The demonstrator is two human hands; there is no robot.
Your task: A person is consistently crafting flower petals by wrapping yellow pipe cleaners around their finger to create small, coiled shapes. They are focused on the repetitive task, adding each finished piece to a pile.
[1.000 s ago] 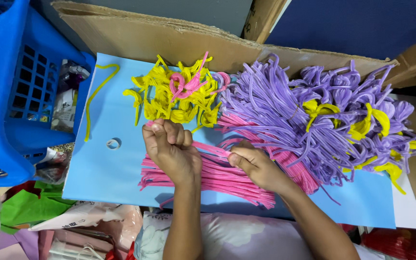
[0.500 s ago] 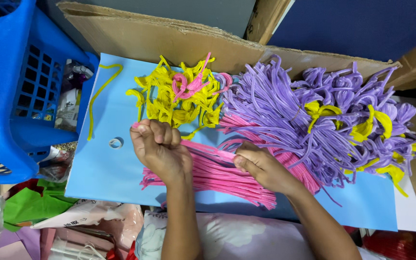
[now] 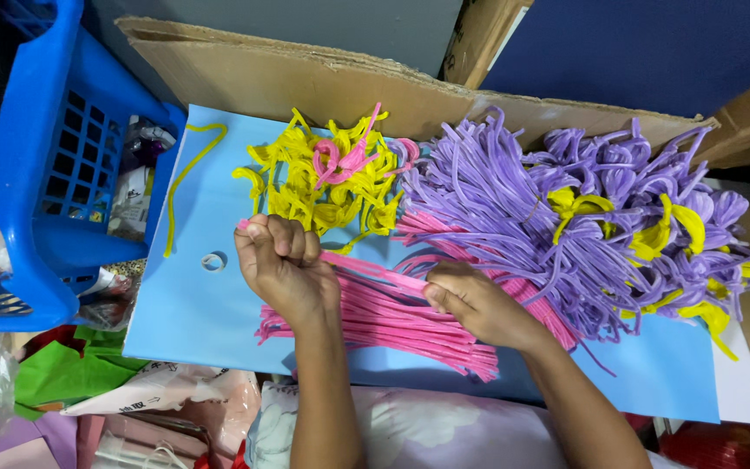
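My left hand [image 3: 281, 265] is a closed fist around one end of a pink pipe cleaner [image 3: 366, 267] that runs across to my right hand [image 3: 475, 306], which pinches the other end. Both hands rest over a flat bundle of straight pink pipe cleaners [image 3: 410, 326] lying on a light blue sheet [image 3: 193, 313]. Just beyond my left hand sits a heap of bent yellow pipe cleaner shapes [image 3: 323, 178] with a pink one on top. A big pile of purple pipe cleaner pieces [image 3: 566, 234], some with yellow bits, lies beyond my right hand.
A blue plastic basket [image 3: 36, 182] with packets stands at the left. One long yellow pipe cleaner [image 3: 186, 178] and a small ring [image 3: 213, 261] lie on the sheet's left part. Brown cardboard [image 3: 305, 78] walls the far side. Green paper [image 3: 54, 373] and plastic bags lie near me.
My left fist has shifted slightly left and toward me, staying closed on the pink pipe cleaner. My right hand keeps its pinch over the pink bundle.
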